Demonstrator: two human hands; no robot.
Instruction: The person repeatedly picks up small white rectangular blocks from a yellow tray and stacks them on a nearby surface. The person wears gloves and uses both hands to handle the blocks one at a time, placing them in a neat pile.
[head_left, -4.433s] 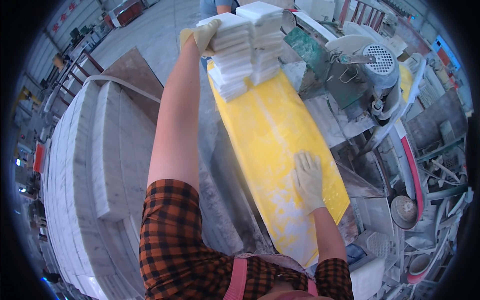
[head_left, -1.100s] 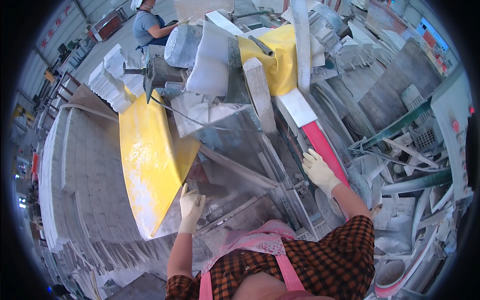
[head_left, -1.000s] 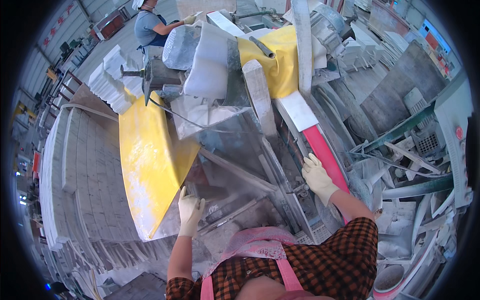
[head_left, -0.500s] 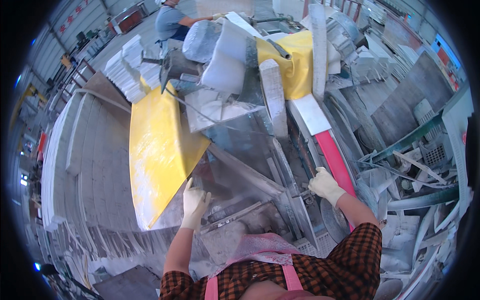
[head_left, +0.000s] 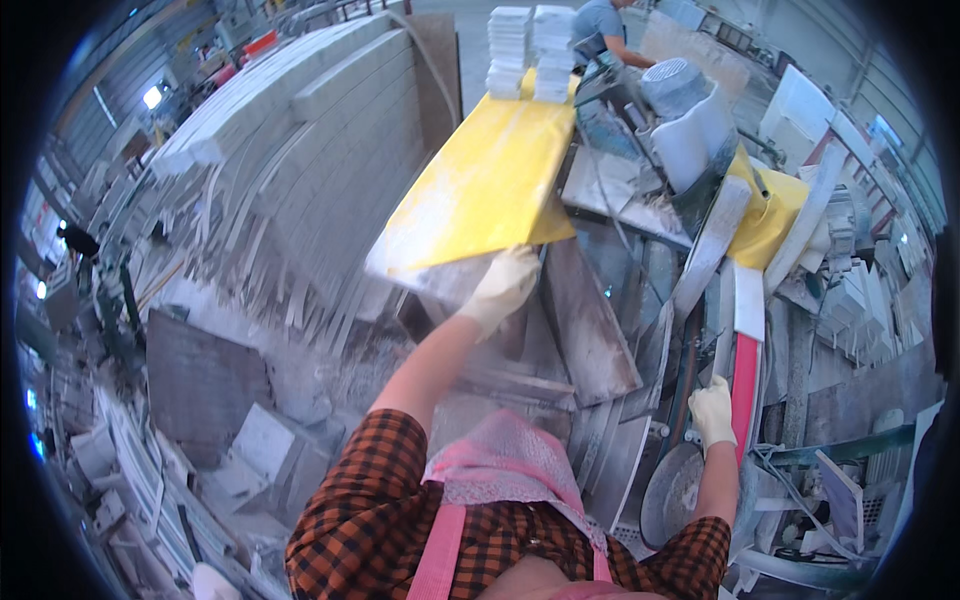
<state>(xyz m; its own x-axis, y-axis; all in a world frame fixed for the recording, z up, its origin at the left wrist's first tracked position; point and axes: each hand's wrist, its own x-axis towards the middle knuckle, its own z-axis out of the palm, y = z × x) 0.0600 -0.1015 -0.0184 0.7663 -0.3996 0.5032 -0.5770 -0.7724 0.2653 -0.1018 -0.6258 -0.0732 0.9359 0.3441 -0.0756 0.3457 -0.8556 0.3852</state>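
Observation:
A pale glove covers my left hand [head_left: 508, 288], which is at the near edge of a yellow sheet [head_left: 490, 190] draped over a raised surface. Its fingers curl there, but what they grip, if anything, is hidden. My right hand [head_left: 712, 408], gloved too, is closed in a fist beside a long red strip [head_left: 745, 385] on the machine. Whatever is inside that fist does not show. Below it sits a round, dusty grey disc [head_left: 672, 492]. Two stacks of white slabs [head_left: 530, 50] stand on the far end of the yellow sheet.
Long pale slabs [head_left: 330, 110] lean together at the left. A bluish motor [head_left: 672, 85] and a second yellow cover [head_left: 768, 215] are further right. Another person [head_left: 603, 28] stands at the back. Broken offcuts [head_left: 265, 440] litter the lower left; a green rail [head_left: 850, 447] crosses the right.
The view has swung left, so the machine now appears further right. My left hand's extended index finger has curled in at the yellow sheet's edge. My right hand stays beside the red strip.

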